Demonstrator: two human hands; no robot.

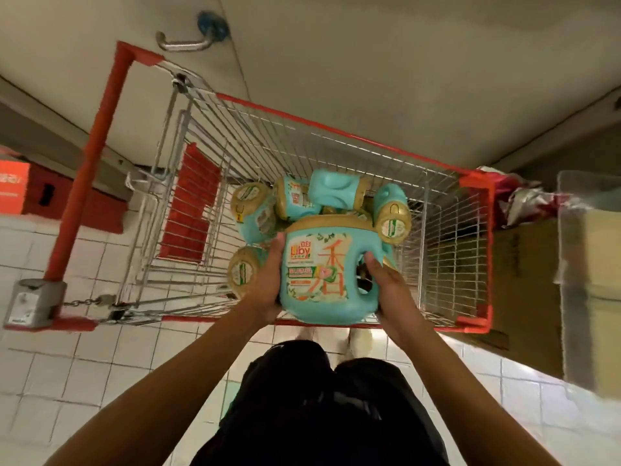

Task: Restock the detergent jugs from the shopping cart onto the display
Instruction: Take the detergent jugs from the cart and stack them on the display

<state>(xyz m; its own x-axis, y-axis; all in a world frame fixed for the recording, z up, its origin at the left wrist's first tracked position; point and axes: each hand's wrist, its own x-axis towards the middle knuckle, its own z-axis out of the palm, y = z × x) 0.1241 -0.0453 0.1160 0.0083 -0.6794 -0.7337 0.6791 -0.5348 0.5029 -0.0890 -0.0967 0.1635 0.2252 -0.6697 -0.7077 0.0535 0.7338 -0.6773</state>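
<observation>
I hold a teal detergent jug [322, 270] with a gold cap and a Liby label above the near rim of the red-framed wire shopping cart [470, 250]. My left hand [267, 284] presses its left side. My right hand [386, 290] grips the handle side on the right. Several more teal jugs [295, 200] lie tumbled in the cart basket behind the held one, some with gold caps facing up. The display is not in view.
The cart's red handle bar [84, 169] and coin lock [33, 304] are at the left. A brown cardboard box [524, 284] and a clear plastic bin [588, 264] stand to the right. A pale wall with a metal door handle [188, 42] lies ahead. White floor tiles surround me.
</observation>
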